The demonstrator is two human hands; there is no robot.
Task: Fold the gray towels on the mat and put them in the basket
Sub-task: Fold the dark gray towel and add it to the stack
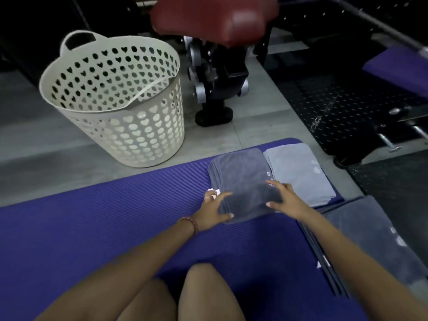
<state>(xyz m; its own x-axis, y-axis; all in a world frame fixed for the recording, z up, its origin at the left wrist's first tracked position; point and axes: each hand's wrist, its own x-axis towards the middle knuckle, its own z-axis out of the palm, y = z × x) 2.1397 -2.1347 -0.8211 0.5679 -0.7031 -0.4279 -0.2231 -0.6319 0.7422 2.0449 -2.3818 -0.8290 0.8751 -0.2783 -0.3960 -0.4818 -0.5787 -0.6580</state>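
A folded dark gray towel (240, 177) lies on the purple mat (92, 228). My left hand (214, 212) grips its near left corner, thumb under the edge. My right hand (283, 198) holds its near right side, fingers spread over the top. A lighter gray folded towel (301, 172) lies just right of it on the mat. Another gray towel (379, 242) lies spread at the right edge. The white basket (69, 105) with heart-shaped holes stands on the floor beyond the mat, to the left; no towel shows inside it.
A black gym machine (220, 72) with a dark red padded seat (215, 17) stands behind the basket's right side. Black textured flooring and metal bars fill the far right. My knees (203, 295) sit at the mat's near edge.
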